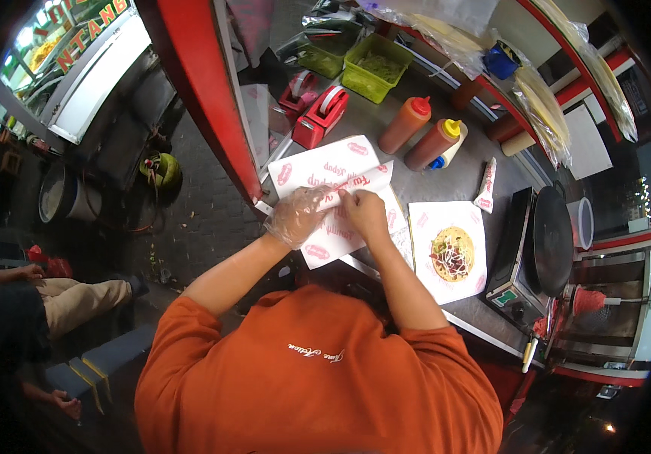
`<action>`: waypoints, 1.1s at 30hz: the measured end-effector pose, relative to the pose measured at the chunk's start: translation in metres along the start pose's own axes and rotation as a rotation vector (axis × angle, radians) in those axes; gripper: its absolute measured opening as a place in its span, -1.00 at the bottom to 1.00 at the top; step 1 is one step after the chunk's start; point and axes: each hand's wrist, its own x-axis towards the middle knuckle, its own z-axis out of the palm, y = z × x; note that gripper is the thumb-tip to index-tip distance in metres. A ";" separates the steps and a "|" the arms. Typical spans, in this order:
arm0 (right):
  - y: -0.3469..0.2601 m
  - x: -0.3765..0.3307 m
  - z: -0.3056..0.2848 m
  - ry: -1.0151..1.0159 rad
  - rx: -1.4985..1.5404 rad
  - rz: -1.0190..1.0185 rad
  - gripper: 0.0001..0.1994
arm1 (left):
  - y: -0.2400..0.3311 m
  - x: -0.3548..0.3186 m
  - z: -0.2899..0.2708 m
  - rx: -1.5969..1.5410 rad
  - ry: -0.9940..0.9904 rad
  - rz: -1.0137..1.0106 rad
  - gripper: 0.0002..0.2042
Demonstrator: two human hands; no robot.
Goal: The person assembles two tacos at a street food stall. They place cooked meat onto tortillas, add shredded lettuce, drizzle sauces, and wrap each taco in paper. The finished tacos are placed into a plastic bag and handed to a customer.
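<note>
My left hand [297, 215], in a clear plastic glove, presses with curled fingers on a paper-wrapped roll [362, 179] printed in red. The bare fingers of my right hand [366, 216] pinch the roll's paper close beside the left fingertips. What the roll contains is hidden. Under it lie white printed wrapping sheets [300, 169] at the counter's near left edge. To the right, a round flatbread [453, 254] topped with shredded vegetables, dark pieces and white sauce lies flat on another printed sheet [425, 218].
Behind the sheets stand red tape dispensers [320, 119], a lime-green tub [375, 69] and sauce bottles [407, 125]. A narrow paper-wrapped roll [487, 185] lies near a black round griddle [549, 240]. Bagged flatbreads [545, 113] sit on the shelf. Another person's legs [83, 301] show at left.
</note>
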 end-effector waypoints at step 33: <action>-0.037 0.008 -0.086 0.410 0.585 -0.486 -0.79 | 0.052 0.116 -0.066 -0.828 0.028 0.084 -0.71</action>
